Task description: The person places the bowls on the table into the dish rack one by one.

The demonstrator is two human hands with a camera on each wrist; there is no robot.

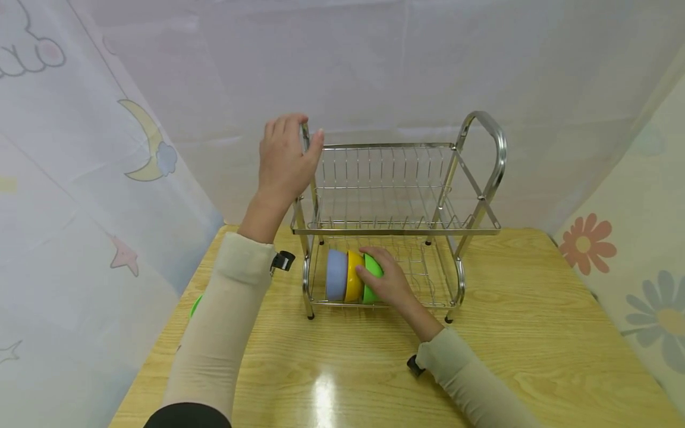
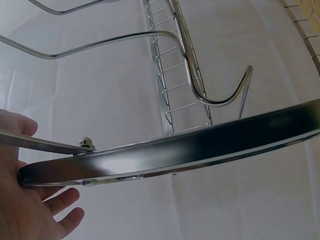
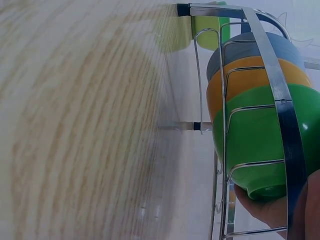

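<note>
Green bowl [image 1: 373,279] stood on its side in the lower tier [image 1: 428,274] of the wire dish rack [image 1: 396,232], left of the tier's middle, its central axis running roughly left to right and its foot turned rightward. Right hand [image 1: 393,284] was much the nearer of the two and lay just at that foot side, its thumb bent along the near side and its fingers over the far side, pinching the bowl between them. Opposite the palm, the yellow bowl [image 1: 352,276] and then the blue bowl [image 1: 336,275] were packed close in the same row, so the grip seemed to depend on the bowl's right side. Left hand [image 1: 286,156] was well above the bowls at the rack's left handle, thumb and fingers loosely bent on either side of a metal bar [image 2: 175,150]; how firmly they pressed, I could not tell.
</note>
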